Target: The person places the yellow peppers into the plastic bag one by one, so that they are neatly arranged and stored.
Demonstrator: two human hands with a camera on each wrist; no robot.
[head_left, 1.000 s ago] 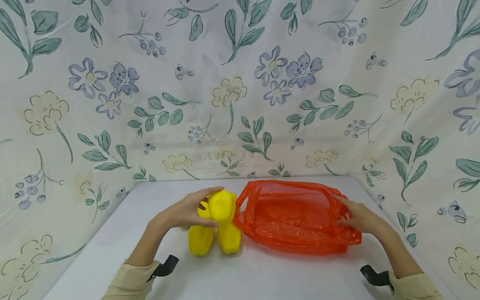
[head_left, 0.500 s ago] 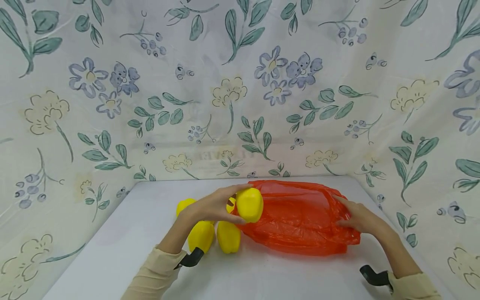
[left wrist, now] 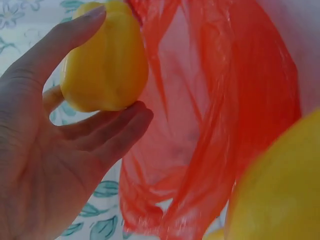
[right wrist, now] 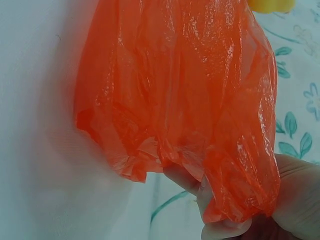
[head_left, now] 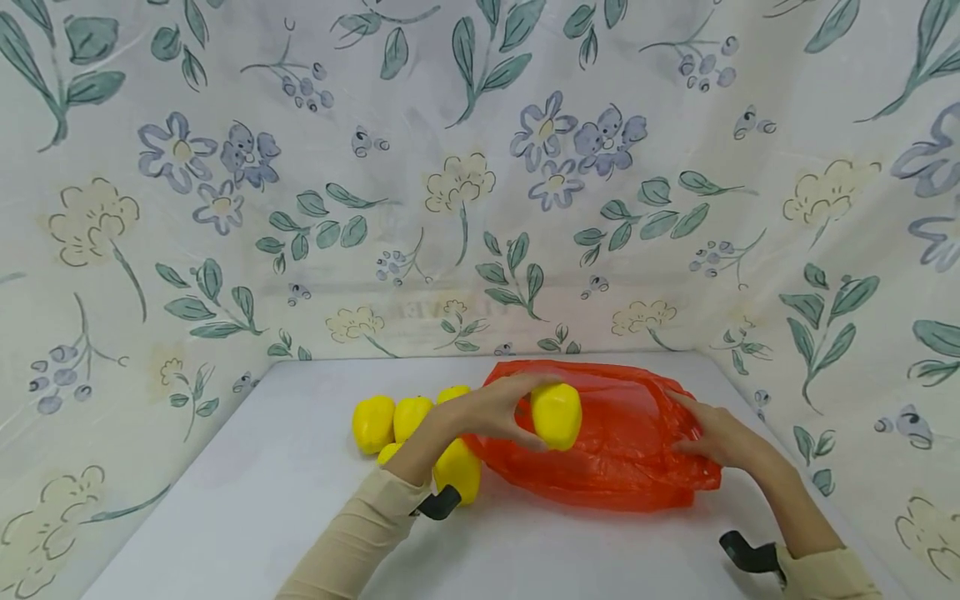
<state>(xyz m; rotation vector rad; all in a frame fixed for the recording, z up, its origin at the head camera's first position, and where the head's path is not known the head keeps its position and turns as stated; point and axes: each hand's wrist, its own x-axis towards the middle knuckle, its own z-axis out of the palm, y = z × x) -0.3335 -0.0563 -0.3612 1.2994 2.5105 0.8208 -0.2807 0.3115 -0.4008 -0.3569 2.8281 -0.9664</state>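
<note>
A yellow bell-pepper-shaped item (head_left: pixel 557 417) is pinched between thumb and fingers of the left hand (head_left: pixel 491 411), over the left part of the red plastic bag (head_left: pixel 615 450). In the left wrist view the same yellow pepper (left wrist: pixel 106 60) sits between the thumb and fingertips of the left hand (left wrist: pixel 65 145), beside the bag (left wrist: pixel 200 100). The right hand (head_left: pixel 716 435) grips the bag's right end; in the right wrist view the fingers of the right hand (right wrist: pixel 225 220) are partly covered by the gathered plastic (right wrist: pixel 185 100).
Several more yellow peppers (head_left: pixel 372 423) lie left of the bag on the white table (head_left: pixel 225 492), some partly hidden by the left arm. A floral cloth (head_left: pixel 405 275) hangs behind the table and along its sides.
The left hand has moved right with the yellow pepper, from above the other peppers to over the bag, uncovering peppers behind. The right hand has stayed at the bag's right end.
</note>
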